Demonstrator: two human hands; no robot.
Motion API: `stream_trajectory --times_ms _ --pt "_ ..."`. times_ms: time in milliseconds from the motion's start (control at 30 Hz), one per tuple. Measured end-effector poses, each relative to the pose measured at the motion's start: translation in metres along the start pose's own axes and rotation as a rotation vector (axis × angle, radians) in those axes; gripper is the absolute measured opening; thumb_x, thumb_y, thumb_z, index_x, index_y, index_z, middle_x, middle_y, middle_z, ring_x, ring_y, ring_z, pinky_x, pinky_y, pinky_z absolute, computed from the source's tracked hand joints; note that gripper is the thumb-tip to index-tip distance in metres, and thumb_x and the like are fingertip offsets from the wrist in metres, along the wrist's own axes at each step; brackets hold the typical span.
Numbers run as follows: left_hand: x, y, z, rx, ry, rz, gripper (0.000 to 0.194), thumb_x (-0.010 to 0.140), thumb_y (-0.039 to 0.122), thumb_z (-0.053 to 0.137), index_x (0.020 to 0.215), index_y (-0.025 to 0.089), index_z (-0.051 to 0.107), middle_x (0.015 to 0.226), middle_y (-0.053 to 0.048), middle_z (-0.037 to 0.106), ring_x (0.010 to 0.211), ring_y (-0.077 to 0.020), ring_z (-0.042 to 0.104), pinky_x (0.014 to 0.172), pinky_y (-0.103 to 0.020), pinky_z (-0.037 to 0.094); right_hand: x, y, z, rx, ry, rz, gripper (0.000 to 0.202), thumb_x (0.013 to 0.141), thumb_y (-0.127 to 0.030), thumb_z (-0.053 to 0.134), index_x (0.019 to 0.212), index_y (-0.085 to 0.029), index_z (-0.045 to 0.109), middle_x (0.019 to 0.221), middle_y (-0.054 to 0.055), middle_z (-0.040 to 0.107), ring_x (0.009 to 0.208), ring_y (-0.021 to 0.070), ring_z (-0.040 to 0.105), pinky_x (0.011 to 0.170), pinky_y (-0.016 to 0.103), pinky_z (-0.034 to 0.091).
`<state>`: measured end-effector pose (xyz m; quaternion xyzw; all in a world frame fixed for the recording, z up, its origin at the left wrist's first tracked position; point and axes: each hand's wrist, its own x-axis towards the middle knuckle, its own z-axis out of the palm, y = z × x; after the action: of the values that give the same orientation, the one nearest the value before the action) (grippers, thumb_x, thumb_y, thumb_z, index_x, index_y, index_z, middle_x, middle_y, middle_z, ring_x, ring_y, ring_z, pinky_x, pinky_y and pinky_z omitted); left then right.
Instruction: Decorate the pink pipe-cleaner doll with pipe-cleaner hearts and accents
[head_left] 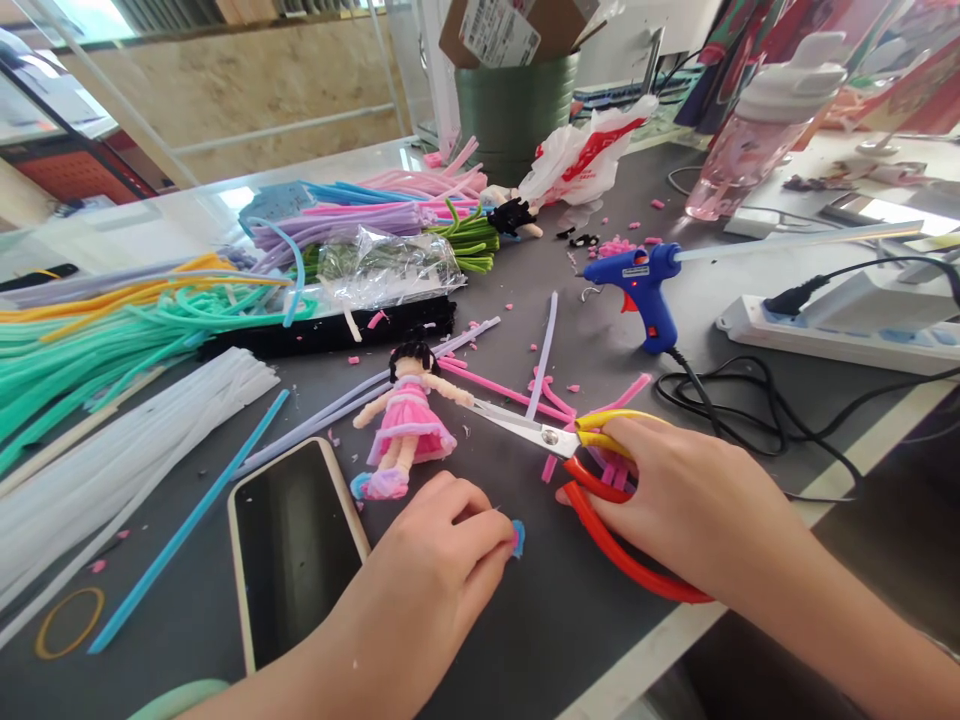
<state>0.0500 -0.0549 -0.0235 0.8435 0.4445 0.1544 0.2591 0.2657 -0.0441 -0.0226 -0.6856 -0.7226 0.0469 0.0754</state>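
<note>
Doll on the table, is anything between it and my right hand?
Yes: the scissors in your right hand span the gap, tips close to the doll. A pink stem and a purple stem lie just beyond the blades.

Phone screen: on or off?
Off, or at least dark: the phone lies face up beside the left hand, its glass plain black with no icons or text. Asleep or powered down: cannot tell.

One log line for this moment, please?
left hand: pinches small blue piece; right hand: holds red-and-yellow-handled scissors; pink-dressed doll: lying
</note>
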Motion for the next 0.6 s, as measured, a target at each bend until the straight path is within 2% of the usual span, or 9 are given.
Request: stream_trajectory --times_ms 233,400,600 --pt "-0.004 -0.002 0.004 -0.007 0.017 0.034 0.024 0.095 0.011 0.047 0.083 0.022 0.064 0.083 0.000 0.060 0.075 -0.0158 0.059 0.069 -0.028 0.049 0.000 0.000 -0.002 0.081 0.044 0.007 0.017 0.075 -0.034 0.061 0.088 -0.028 0.069 0.084 0.000 0.075 0.067 0.0217 0.069 0.052 0.028 0.045" --pt "-0.009 -0.005 0.003 -0.038 0.039 0.077 0.019 0.091 0.007 0.050 0.091 0.022 0.062 0.086 -0.001 0.063 0.081 -0.0173 0.061 0.071 -0.028 0.050 0.006 0.007 -0.011 0.210 -0.020 0.086 0.020 0.074 -0.045 0.063 0.084 -0.028 0.066 0.069 -0.001 0.070 0.055 0.0202 0.063 0.048 0.029 0.046" --pt "-0.013 -0.007 -0.002 -0.016 0.059 0.056 0.019 0.089 0.008 0.052 0.094 0.024 0.062 0.092 -0.002 0.064 0.086 -0.0186 0.062 0.075 -0.028 0.052 0.012 0.016 -0.011 0.174 0.003 0.071 0.015 0.072 -0.038 0.063 0.081 -0.027 0.067 0.064 0.001 0.068 0.053 0.0214 0.063 0.048 0.030 0.046"
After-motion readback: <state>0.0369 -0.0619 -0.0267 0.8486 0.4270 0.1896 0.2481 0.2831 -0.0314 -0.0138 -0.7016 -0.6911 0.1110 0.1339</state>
